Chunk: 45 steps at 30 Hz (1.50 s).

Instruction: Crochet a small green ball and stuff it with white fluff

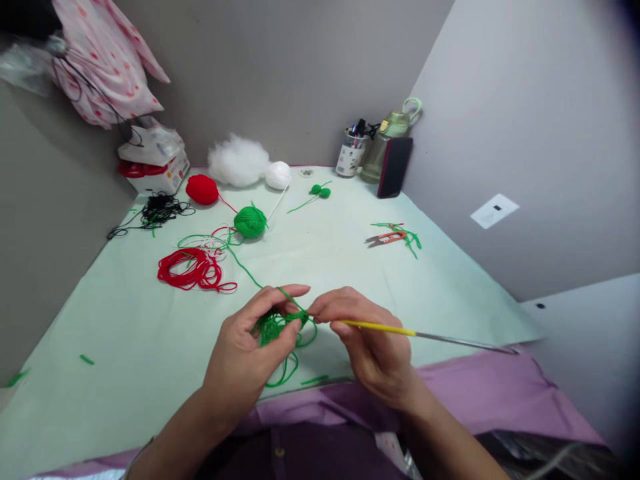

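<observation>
My left hand point(250, 343) pinches a small green crochet piece point(296, 319) between thumb and fingers, near the table's front edge. Loose green yarn point(273, 328) bunches under that hand, and loops of it hang below. In my right hand point(373, 340) is a crochet hook point(383, 327) with a yellow grip and a metal shaft pointing right; its working tip is at the green piece, hidden by fingers and yarn. A green strand runs from my left fingers back to the green yarn ball point(250, 221).
Red yarn coils point(193, 269), a red ball point(202, 190), a white ball point(278, 175), stuffing point(239, 160) and black yarn point(163, 210) lie at left and back. Thread snips point(386, 239) rest at right. A phone point(395, 168) leans against a bottle point(377, 159) beside a pen cup point(351, 155).
</observation>
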### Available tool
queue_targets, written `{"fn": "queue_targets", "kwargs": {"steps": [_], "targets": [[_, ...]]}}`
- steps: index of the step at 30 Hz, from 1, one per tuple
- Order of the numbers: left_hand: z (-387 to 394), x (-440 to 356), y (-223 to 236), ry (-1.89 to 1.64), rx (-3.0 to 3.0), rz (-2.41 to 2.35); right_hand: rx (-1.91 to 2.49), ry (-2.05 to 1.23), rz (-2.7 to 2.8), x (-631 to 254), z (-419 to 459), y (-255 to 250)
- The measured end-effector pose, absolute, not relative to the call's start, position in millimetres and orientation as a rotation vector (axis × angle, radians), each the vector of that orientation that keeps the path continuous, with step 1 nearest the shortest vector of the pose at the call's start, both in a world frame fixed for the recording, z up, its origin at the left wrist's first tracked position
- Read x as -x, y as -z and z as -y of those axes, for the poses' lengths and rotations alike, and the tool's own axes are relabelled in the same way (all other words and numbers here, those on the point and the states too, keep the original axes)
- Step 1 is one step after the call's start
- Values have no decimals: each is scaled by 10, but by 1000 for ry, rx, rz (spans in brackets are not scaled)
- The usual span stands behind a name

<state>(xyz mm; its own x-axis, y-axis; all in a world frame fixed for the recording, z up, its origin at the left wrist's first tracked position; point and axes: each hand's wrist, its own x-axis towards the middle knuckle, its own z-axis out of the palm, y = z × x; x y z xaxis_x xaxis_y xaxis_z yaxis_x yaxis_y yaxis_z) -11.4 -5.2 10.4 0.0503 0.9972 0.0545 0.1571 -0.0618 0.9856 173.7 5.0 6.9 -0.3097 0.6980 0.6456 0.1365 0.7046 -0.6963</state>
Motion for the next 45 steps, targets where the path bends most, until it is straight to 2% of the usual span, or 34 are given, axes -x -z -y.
{"fn": "queue_targets", "kwargs": {"steps": [4,9,18,24,28,33,42,45], "targets": [[53,80,-113,-1155,-1436,-1291,670,-589,1876,-1739,-54,-55],[58,85,-79,-1154,-1272,-1297,703,-295,1902,-1659,14,91],[59,111,-9,-1143,-994,-1095,685,-859,1440,-1576,-48,57],[54,124,-15,-1133,-1006,-1101,697,-988,1372,-1614,-46,77],[47,124,-27,-1111,-1084,-1158,713,-878,1474,-1634,-40,65],[51,129,-46,-1102,-1221,-1262,674,-577,1702,-1636,-22,61],[72,111,-44,-1235,-1518,-1371,679,-474,1790,-1657,-33,50],[80,105,-34,-1259,-1522,-1371,742,-296,1892,-1636,-8,79]]}}
